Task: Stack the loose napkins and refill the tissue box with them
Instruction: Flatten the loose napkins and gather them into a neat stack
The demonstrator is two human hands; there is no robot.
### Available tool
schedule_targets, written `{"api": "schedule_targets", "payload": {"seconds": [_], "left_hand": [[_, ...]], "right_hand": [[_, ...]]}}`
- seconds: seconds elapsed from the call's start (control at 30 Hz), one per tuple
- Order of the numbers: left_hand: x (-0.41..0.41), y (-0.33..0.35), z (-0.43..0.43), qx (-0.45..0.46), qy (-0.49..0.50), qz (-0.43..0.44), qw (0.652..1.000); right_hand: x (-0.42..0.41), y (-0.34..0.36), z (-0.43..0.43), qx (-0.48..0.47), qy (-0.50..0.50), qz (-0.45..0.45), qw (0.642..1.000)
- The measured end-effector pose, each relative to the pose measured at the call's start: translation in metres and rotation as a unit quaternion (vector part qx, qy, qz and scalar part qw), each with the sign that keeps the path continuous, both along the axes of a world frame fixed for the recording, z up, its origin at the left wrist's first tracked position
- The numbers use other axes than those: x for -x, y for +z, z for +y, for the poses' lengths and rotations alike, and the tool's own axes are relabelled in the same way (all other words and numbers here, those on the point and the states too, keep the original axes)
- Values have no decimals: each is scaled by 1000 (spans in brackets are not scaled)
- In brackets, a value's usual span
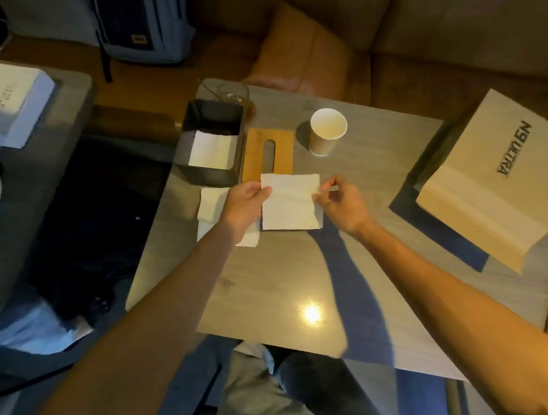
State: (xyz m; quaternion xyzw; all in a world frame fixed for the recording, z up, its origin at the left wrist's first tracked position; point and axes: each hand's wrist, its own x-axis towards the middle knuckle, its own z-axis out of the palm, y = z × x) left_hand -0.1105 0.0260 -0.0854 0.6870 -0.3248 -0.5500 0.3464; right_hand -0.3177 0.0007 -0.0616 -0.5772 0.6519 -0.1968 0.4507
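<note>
Fingers (260,191) of the left hand (243,209) pinch the napkin (291,205) at its left edge; right hand (343,205) pinches the right edge, near the tissue box (208,177).

Café booth: leather bench (439,73), paper cup (327,130)

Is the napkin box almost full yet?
Not yet. Done: the wooden slotted lid is off, and some white napkins already lie inside the dark grey tissue box. In hand: the left hand and right hand hold one white paper napkin. Left: the loose napkins under the left wrist, then the lid.
</note>
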Motion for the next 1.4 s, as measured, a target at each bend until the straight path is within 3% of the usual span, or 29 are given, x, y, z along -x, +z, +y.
{"api": "schedule_targets", "payload": {"seconds": [0.07, 0.13, 0.2, 0.27, 0.53, 0.83, 1.0, 1.2, 1.4], "left_hand": [[-20, 0, 4, 12, 17, -33, 999], [-37, 0, 11, 22, 23, -128, 991], [-56, -4, 20, 28, 1, -234, 972], [-72, -10, 26, 44, -39, -275, 960], [-99, -29, 34, 40, -110, -314, 942], [-103, -41, 30, 44, -147, -331, 931], [-104, -35, 30, 26, -52, -291, 955], [-89, -24, 25, -98, -19, -270, 958], [-76, -21, 23, -152, -32, -267, 951]], "right_hand": [[-21, -5, 4, 9, 28, 1, 1000], [-38, -14, 6, 17, 66, 4, 998], [-57, -22, 10, 20, 101, 8, 995], [-73, -30, 13, 22, 125, 18, 992], [-113, -45, 22, 20, 178, 102, 978], [-124, -47, 21, 7, 153, 128, 980], [-123, -47, 21, -12, 65, 133, 989], [-140, -43, 30, -60, -56, 99, 992], [-152, -36, 30, -120, -110, 63, 985]]}}
